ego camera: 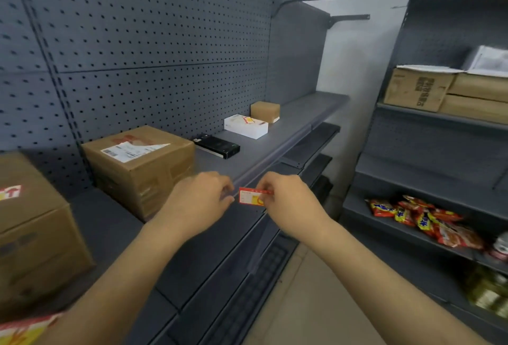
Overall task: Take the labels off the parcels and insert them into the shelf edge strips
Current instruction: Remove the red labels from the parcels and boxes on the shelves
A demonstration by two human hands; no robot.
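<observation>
Red label (251, 197) at shelf edge strip (275, 162), between both hands. Right hand (286, 201): fingers curled, pinching label's right end. Left hand (202, 199): fingertips together beside its left edge; contact unclear.

The grey shelf (264, 136) has open surface along its front, between the parcels and the edge strip (275, 160). A cardboard box (140, 169) stands near the back, with a black box (217, 146) just beside it; a white box (245, 125) and a small brown box (265, 111) follow farther along (each toward the pegboard (154, 42)). Another large box (35, 234) fills the near left end.
</observation>
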